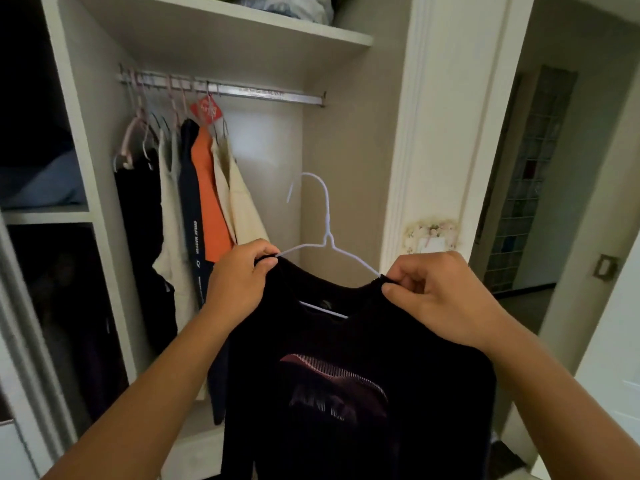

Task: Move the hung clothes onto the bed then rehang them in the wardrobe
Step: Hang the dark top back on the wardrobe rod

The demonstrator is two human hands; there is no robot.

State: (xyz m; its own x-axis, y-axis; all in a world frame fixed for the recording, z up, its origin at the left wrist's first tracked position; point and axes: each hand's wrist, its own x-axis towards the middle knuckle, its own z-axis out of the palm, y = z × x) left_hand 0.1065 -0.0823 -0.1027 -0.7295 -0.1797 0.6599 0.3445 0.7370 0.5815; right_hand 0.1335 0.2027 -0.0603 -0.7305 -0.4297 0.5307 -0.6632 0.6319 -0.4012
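Wardrobe (349, 188) open, rail (221, 89) free on its right half — hang there. Black shirt (346, 375) sits on white hanger (325, 237) in front of the wardrobe, long axis vertical, hook up with its tip turned left. Left hand (239, 278) and right hand (436, 296) each pinch a shoulder seam. Square both shoulders first — then lift by the neck.

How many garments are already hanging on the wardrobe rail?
5 that I can tell apart on the rail, left to right: black, cream, navy, orange, beige. They overlap, so more may be hidden between them.
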